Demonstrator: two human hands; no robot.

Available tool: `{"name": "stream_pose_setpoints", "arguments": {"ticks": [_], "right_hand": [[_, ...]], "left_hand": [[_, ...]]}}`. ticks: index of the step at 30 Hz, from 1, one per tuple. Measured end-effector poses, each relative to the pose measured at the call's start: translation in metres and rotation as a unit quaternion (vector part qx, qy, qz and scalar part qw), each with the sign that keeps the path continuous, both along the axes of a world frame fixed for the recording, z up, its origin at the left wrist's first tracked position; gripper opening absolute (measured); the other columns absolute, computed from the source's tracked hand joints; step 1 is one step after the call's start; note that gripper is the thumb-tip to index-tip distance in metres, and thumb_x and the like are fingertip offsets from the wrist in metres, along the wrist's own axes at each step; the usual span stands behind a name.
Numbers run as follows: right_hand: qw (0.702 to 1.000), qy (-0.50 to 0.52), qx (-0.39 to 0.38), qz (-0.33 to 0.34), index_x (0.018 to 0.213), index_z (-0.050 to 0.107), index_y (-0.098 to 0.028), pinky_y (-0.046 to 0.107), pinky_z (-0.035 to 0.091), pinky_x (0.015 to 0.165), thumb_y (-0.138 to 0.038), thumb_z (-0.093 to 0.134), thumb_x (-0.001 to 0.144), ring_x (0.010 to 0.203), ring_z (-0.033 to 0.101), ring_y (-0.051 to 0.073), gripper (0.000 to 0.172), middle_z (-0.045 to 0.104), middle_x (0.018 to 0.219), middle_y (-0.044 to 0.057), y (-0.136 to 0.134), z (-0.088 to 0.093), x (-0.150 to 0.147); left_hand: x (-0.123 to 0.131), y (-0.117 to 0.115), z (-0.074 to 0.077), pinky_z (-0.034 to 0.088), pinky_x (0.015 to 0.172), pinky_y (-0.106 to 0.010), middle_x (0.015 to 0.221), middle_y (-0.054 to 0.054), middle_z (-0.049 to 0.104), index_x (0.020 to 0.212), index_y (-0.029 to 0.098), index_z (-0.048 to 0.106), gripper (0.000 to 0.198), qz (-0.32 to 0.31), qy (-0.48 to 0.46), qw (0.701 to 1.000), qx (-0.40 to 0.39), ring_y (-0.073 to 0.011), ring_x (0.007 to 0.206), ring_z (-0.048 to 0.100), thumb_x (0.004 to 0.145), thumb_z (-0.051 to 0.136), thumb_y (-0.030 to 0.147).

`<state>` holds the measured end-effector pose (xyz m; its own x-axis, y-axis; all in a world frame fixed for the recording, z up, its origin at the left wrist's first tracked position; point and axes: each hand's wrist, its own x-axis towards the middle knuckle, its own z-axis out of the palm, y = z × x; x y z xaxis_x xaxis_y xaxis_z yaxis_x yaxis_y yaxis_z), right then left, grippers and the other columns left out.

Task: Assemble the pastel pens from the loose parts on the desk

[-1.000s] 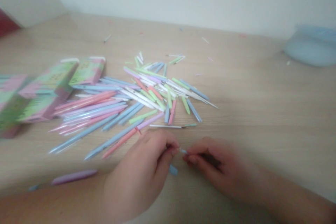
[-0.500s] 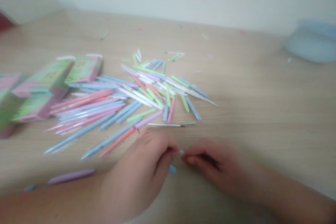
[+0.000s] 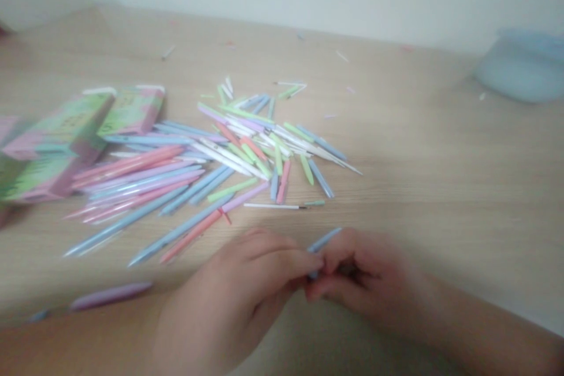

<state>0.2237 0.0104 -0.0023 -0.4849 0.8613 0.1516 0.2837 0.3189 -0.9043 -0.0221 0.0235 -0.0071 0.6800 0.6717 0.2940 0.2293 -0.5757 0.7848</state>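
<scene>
My left hand (image 3: pixel 247 288) and my right hand (image 3: pixel 356 276) meet at the near edge of a wooden table (image 3: pixel 440 176), fingertips pinched together. Between them they hold a thin blue pen part (image 3: pixel 324 239) whose end sticks up and to the right above my right fingers. Just beyond my hands lies a scattered pile of pastel pens and pen parts (image 3: pixel 211 170) in blue, pink, green, purple and white. The picture is blurred, so small pieces in my fingers are hard to make out.
Several green and pink boxes (image 3: pixel 66 141) lie at the left by the pile. A single purple pen (image 3: pixel 110 295) lies near my left forearm. A pale blue container (image 3: pixel 522 67) stands at the far right by the wall. Small bits dot the far table.
My hands have closed the small gap between them. The blue piece that showed below my left fingers is gone from there, and a blue part now sticks up above my right fingers.
</scene>
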Motion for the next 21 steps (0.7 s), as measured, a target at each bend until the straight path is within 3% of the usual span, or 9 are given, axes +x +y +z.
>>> {"name": "stream_pose_setpoints", "arguments": {"ticks": [3, 5, 8, 11, 13, 16, 21], "right_hand": [[0.998, 0.035, -0.052, -0.005, 0.094, 0.060, -0.024, 0.022, 0.048, 0.051, -0.050, 0.088, 0.086, 0.058, 0.062, 0.013, 0.040, 0.069, 0.074, -0.005, 0.001, 0.006, 0.004], [0.999, 0.017, -0.029, -0.024, 0.099, 0.057, -0.024, 0.022, 0.045, 0.048, -0.053, 0.084, 0.090, 0.056, 0.057, 0.011, 0.041, 0.065, 0.073, -0.006, 0.005, 0.014, 0.010], [0.987, -0.151, 0.058, -0.004, 0.106, 0.061, -0.024, 0.025, 0.043, 0.055, -0.041, 0.070, 0.103, 0.063, 0.058, 0.013, 0.019, 0.064, 0.078, -0.004, 0.015, 0.029, 0.022], [0.936, -0.331, 0.107, 0.056, 0.105, 0.067, -0.025, 0.032, 0.046, 0.068, -0.030, 0.060, 0.106, 0.081, 0.064, 0.020, 0.008, 0.069, 0.093, 0.002, 0.026, 0.038, 0.033], [0.919, -0.365, 0.127, 0.073, 0.108, 0.069, -0.025, 0.036, 0.050, 0.078, -0.028, 0.057, 0.107, 0.094, 0.066, 0.023, 0.012, 0.070, 0.106, 0.005, 0.030, 0.039, 0.035], [0.917, -0.359, 0.142, 0.094, 0.121, 0.070, -0.027, 0.043, 0.052, 0.092, -0.029, 0.056, 0.108, 0.109, 0.065, 0.027, 0.019, 0.069, 0.118, 0.007, 0.031, 0.032, 0.032], [0.918, -0.347, 0.149, 0.119, 0.111, 0.074, -0.023, 0.044, 0.054, 0.099, -0.025, 0.058, 0.108, 0.109, 0.065, 0.026, 0.016, 0.071, 0.113, 0.007, 0.030, 0.019, 0.020]], "left_hand": [[0.000, 0.002, -0.001, 0.051, 0.102, -0.020, 0.125, 0.001, 0.072, 0.143, 0.031, 0.058, 0.048, -0.010, 0.002, 1.000, 0.014, -0.0115, 0.114, 0.067, 0.103, 0.055, 0.004], [-0.001, 0.002, 0.000, 0.050, 0.103, -0.020, 0.130, 0.000, 0.070, 0.144, 0.032, 0.058, 0.052, -0.003, 0.010, 1.000, 0.024, -0.0117, 0.118, 0.065, 0.102, 0.053, 0.002], [-0.001, 0.002, 0.003, 0.050, 0.101, -0.017, 0.125, 0.003, 0.071, 0.136, 0.032, 0.061, 0.047, 0.025, 0.014, 0.999, 0.020, -0.0098, 0.114, 0.066, 0.101, 0.053, 0.001], [0.000, 0.000, 0.004, 0.050, 0.095, -0.013, 0.112, 0.006, 0.072, 0.127, 0.033, 0.062, 0.042, 0.061, 0.006, 0.998, 0.010, -0.0069, 0.104, 0.067, 0.101, 0.054, 0.002], [0.001, 0.000, 0.003, 0.051, 0.092, -0.012, 0.108, 0.008, 0.073, 0.124, 0.034, 0.063, 0.039, 0.079, 0.005, 0.997, 0.004, -0.0063, 0.101, 0.068, 0.102, 0.054, 0.003], [0.002, 0.001, 0.002, 0.052, 0.093, -0.014, 0.110, 0.009, 0.074, 0.122, 0.035, 0.064, 0.036, 0.100, 0.000, 0.995, -0.004, -0.0068, 0.102, 0.069, 0.103, 0.055, 0.006], [0.002, 0.003, 0.000, 0.055, 0.092, -0.019, 0.109, 0.008, 0.075, 0.121, 0.036, 0.065, 0.030, 0.157, -0.003, 0.988, -0.008, -0.0096, 0.099, 0.071, 0.103, 0.061, 0.013]]}}
